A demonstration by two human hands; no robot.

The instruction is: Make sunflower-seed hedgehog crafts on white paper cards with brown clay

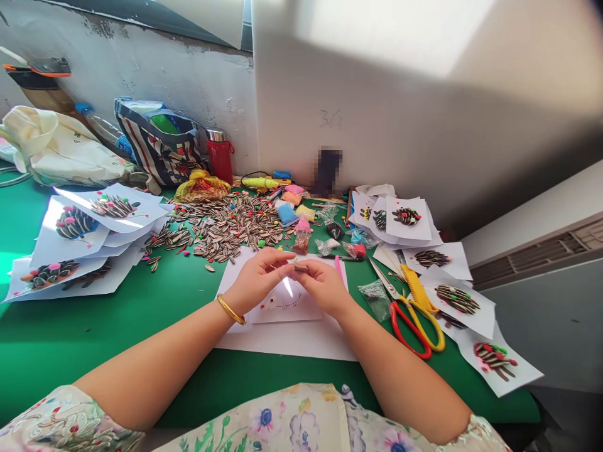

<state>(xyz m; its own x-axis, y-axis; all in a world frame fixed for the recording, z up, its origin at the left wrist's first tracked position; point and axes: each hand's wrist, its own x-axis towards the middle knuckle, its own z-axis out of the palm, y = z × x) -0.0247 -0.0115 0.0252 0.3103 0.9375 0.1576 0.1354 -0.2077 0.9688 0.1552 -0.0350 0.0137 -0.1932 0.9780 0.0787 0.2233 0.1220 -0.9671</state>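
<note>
My left hand [262, 279] and my right hand [326, 284] meet above a small white sheet, fingertips pinched together. Between the right thumb and fingers is a small brown piece [299, 268] that looks like a sunflower seed. Something tiny and pale shows at the left fingertips, too small to name. Beneath them, the drawing sheet [301, 312] carries a hedgehog outline with a red dot at the nose. It lies on a larger white paper [287, 342]. Just beyond the hands spreads a heap of sunflower seeds [235, 226].
Finished seed pictures [127, 220] lie stacked at left, with more seed pictures [452, 295] at right. Scissors [409, 320] and a yellow utility knife [417, 285] lie by my right forearm. Bagged coloured clay [334, 230], a red flask [220, 157] and bags stand toward the wall.
</note>
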